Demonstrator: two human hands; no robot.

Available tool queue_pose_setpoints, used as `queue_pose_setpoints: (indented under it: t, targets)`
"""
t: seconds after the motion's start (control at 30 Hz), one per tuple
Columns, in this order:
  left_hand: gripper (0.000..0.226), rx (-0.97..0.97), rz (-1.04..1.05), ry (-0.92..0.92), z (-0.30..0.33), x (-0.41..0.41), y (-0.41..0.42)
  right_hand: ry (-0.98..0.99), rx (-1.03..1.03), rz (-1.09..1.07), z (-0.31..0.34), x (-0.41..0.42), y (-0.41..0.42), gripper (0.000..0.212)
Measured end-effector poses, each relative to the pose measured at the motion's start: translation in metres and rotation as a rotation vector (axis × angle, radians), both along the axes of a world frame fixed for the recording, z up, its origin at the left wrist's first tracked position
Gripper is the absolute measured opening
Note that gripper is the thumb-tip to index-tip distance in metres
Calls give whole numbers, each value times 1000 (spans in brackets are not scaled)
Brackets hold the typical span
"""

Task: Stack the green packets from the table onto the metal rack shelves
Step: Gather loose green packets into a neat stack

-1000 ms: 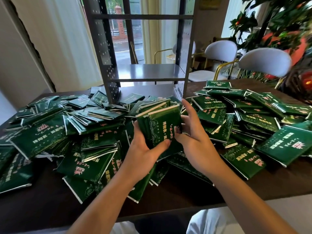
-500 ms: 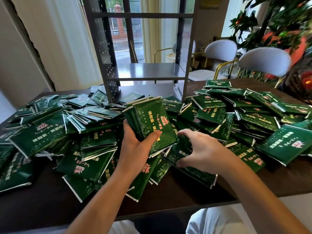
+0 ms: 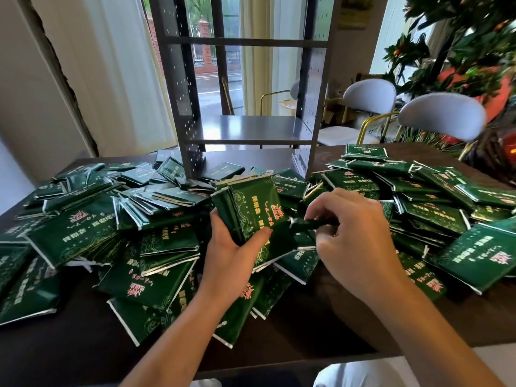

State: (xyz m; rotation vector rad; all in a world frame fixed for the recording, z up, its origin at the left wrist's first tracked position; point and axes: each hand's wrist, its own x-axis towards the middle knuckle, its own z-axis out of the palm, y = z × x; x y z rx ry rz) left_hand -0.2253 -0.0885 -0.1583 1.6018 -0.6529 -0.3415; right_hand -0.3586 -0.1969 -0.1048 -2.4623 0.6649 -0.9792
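Note:
Several green packets [image 3: 83, 233] with gold and red print lie heaped across the dark table [image 3: 69, 344]. My left hand [image 3: 231, 255] grips a small stack of green packets [image 3: 254, 208], held upright above the heap, thumb across its front. My right hand [image 3: 354, 233] is just right of that stack and pinches the edge of one more green packet [image 3: 310, 223], lifted off the pile. The grey metal rack [image 3: 251, 129] stands behind the heap at table centre; its middle shelf is bare.
More packets are piled at the right [image 3: 435, 205] and the far left [image 3: 16, 289]. Two pale chairs [image 3: 441, 115] and a plant with orange fruit [image 3: 460, 57] stand behind the table at the right. A window with curtains is behind the rack.
My right hand let go of the stack, dropped to the heap at the right and picked up one packet. My left hand tilted the stack and kept hold of it.

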Motion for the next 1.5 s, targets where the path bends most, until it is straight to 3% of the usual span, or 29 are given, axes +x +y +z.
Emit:
queue_pose_setpoints:
  t: [0.13,0.3,0.43,0.57,0.73,0.87,1.03,1.27,1.5]
  targets:
    - [57,-6,-1,-22,-1,0,0,-3,-175,25,-6,11,0,39]
    - [53,-2,-21,11,0,0,1,-127,42,-31,-8,10,-7,46]
    - [46,34,-31,44,0,0,1,-259,92,-53,-8,6,-9,52]
    - [73,28,-23,42,2,-4,1,-372,191,-67,-7,9,-8,51]
    - [60,32,-37,7,-3,2,1,-488,318,19,-8,11,-11,45]
    - [57,5,-42,-9,-4,3,0,-455,130,9,-14,14,-6,55]
    - [54,-4,-53,-4,-3,3,1,-351,-180,-29,-26,18,-14,34]
    - [52,-33,-56,39,-1,5,-1,-304,-383,-66,-25,22,-19,25]
    - [57,-78,-107,47,-4,8,-1,-303,-542,49,-23,21,0,23]
